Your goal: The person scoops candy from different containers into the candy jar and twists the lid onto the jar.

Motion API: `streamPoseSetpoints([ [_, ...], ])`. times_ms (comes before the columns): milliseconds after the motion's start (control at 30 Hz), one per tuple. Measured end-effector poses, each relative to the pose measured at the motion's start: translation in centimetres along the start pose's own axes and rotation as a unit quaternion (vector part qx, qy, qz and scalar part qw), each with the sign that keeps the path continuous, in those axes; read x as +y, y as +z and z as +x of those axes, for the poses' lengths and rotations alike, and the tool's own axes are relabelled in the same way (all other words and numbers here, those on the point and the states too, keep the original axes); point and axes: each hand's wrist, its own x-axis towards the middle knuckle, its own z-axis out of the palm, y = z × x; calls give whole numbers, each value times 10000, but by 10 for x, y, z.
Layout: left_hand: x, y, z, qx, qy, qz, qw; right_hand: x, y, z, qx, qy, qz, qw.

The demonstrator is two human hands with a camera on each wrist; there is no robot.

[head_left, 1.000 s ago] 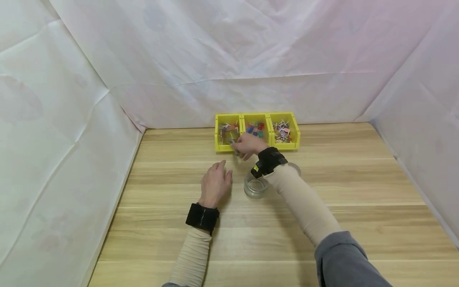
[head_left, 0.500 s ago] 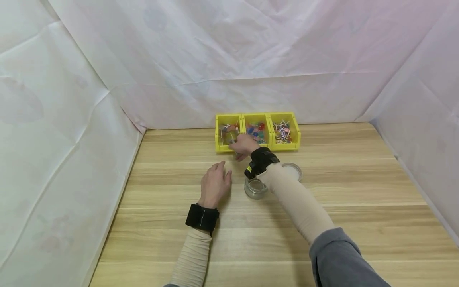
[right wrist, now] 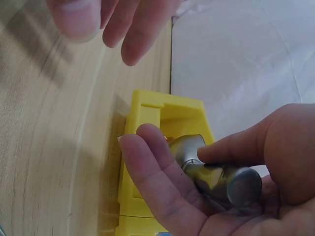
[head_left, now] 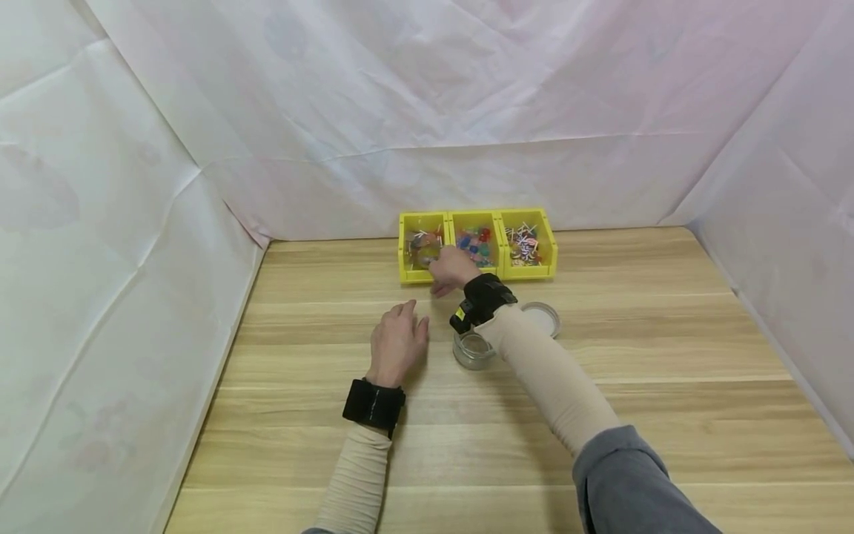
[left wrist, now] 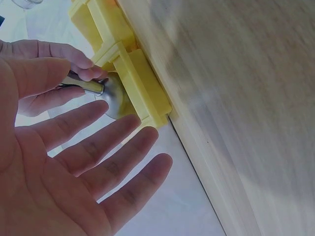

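Observation:
My right hand (head_left: 455, 267) grips a metal scoop (right wrist: 186, 148) by its thick handle, over the front of the leftmost yellow bin (head_left: 416, 277). In the right wrist view the thumb lies along the handle, whose round end faces the camera. The scoop's bowl (left wrist: 116, 96) dips inside that bin in the left wrist view. In the head view the hand mostly hides the scoop. My left hand (head_left: 395, 343) stays low over the table in front of the bins, its fingers spread and holding nothing; its palm (left wrist: 59, 189) fills the left wrist view's lower left.
Two more yellow bins adjoin on the right, with colourful small pieces (head_left: 475, 245) in the middle and stick-like pieces (head_left: 525, 246) in the last. A glass jar (head_left: 471, 354) stands under my right wrist. A round lid (head_left: 543, 319) lies beside it. White sheeting (head_left: 373, 185) rises behind.
My right hand has shifted slightly left and its forearm has swung left, uncovering more of the round lid. The scoop has become less visible under the hand. The left hand has barely moved.

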Motion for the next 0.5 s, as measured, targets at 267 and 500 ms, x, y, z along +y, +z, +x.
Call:
streamPoseSetpoints([
  [267, 1, 0, -1, -98, -57, -25, 9999, -2, -3, -9, -141, 130, 366, 9991],
  [500, 1, -2, 1, -57, -28, -75, 10000, -3, -8, -14, -182, 82, 289, 9994],
])
